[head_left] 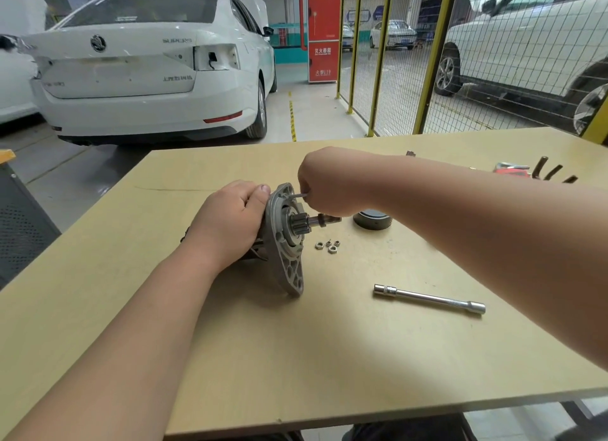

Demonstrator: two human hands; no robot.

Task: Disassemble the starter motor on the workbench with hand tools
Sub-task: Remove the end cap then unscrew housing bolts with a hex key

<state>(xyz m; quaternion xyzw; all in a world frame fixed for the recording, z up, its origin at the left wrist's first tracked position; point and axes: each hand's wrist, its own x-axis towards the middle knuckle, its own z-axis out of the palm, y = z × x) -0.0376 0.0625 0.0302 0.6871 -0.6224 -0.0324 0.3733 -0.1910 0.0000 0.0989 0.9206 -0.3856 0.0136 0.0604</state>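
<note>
The starter motor (285,240) lies on its side near the middle of the wooden workbench (296,358), its grey flanged drive-end housing and pinion gear (300,225) pointing right. My left hand (230,223) grips the motor body from above, thumb on the top edge of the flange; the body is mostly hidden under it. My right hand (324,185) reaches across from the right and holds a thin hex key (298,195), whose tip sits at the upper part of the flange face.
Several loose nuts (328,245) lie just right of the flange. A chrome socket extension bar (429,299) rests at front right. A dark round cap (373,220) sits behind my right forearm. More tools (546,172) lie at the far right edge. White cars and a yellow mesh fence stand beyond.
</note>
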